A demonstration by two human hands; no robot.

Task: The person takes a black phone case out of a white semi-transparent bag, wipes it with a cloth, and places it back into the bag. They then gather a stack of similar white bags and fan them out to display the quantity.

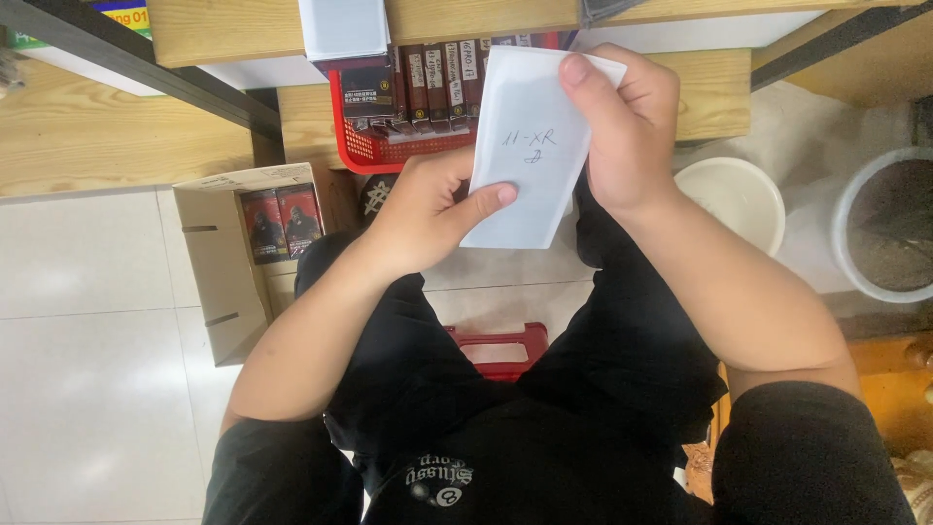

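A red basket [374,146] at the wooden table's [714,92] near edge holds dark boxes [428,83]; a cardboard carton [228,262] holds two more. Left hand [428,219] and right hand [622,126] both pinch a white envelope [530,146], fingers closed on it.

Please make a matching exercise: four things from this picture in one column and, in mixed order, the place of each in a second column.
1. white envelope
2. red basket
3. cardboard box
4. white bucket

a. on the wooden shelf
b. on the floor, at the person's left
c. held in both hands
d. on the floor, at the person's right

Pairs: 1-c, 2-a, 3-b, 4-d
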